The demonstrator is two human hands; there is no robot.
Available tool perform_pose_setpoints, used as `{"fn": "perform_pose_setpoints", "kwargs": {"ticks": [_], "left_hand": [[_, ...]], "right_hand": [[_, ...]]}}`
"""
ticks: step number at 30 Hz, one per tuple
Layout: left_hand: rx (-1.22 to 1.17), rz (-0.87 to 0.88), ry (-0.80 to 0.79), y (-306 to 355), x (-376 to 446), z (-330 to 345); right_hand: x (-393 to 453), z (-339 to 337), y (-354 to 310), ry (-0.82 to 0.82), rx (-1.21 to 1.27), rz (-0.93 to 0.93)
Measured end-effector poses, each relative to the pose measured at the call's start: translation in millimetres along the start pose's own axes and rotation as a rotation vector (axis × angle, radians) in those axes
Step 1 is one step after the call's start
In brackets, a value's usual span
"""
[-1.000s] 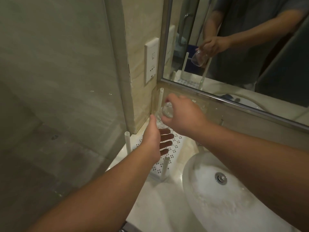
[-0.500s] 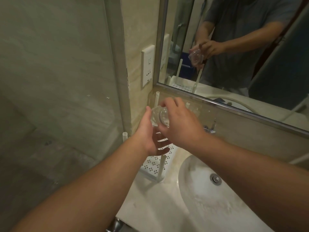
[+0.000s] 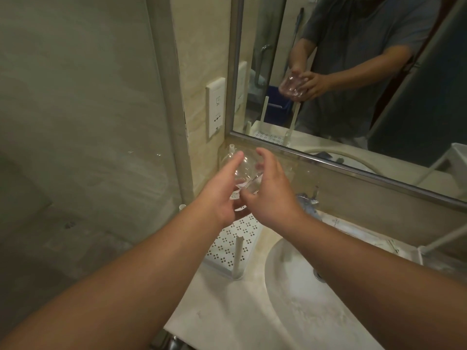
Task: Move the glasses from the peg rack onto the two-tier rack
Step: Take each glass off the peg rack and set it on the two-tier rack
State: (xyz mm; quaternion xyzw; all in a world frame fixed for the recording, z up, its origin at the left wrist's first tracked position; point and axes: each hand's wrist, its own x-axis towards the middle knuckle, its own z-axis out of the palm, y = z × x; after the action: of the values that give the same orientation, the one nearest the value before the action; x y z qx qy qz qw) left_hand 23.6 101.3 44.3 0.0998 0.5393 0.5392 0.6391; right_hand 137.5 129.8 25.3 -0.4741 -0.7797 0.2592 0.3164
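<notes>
A clear glass [image 3: 243,176] is held in the air between both hands, above the white perforated peg rack [image 3: 233,245] on the counter. My left hand [image 3: 218,198] cups the glass from the left and below. My right hand [image 3: 269,195] wraps it from the right, fingers spread over its top. The rack's upright pegs [image 3: 237,256] stand bare around the hands. A white frame at the far right edge [image 3: 437,238] may be the two-tier rack; only a corner shows.
A white basin [image 3: 303,299] sits right of the peg rack, with a faucet [image 3: 307,199] behind it. A wall mirror [image 3: 353,72] reflects the person and the glass. A glass shower panel [image 3: 75,122] and a wall socket [image 3: 215,107] stand to the left.
The glass has come up off the peg, first in my right hand alone. My left hand rose from the rack to cup it, so both hands now hold it higher.
</notes>
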Motion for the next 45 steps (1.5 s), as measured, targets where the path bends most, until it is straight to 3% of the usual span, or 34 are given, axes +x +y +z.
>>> {"fn": "perform_pose_setpoints", "kwargs": {"ticks": [8, 16, 27, 45], "left_hand": [[0.046, 0.272, -0.011, -13.3, 2.3, 12.8], [0.319, 0.576, -0.035, -34.9, 3.9, 21.6], [0.436, 0.549, -0.168, -68.6, -2.5, 80.3], [0.557, 0.559, -0.356, -161.6, -22.1, 267.1]], "right_hand": [[-1.1, -8.0, 14.7, -0.023, 0.059, 0.076], [-7.4, -26.9, 30.4, 0.008, 0.198, 0.147], [-37.1, -81.9, 75.1, 0.126, 0.206, 0.228], [-102.4, -248.4, 183.0, 0.341, 0.112, 0.366]]}}
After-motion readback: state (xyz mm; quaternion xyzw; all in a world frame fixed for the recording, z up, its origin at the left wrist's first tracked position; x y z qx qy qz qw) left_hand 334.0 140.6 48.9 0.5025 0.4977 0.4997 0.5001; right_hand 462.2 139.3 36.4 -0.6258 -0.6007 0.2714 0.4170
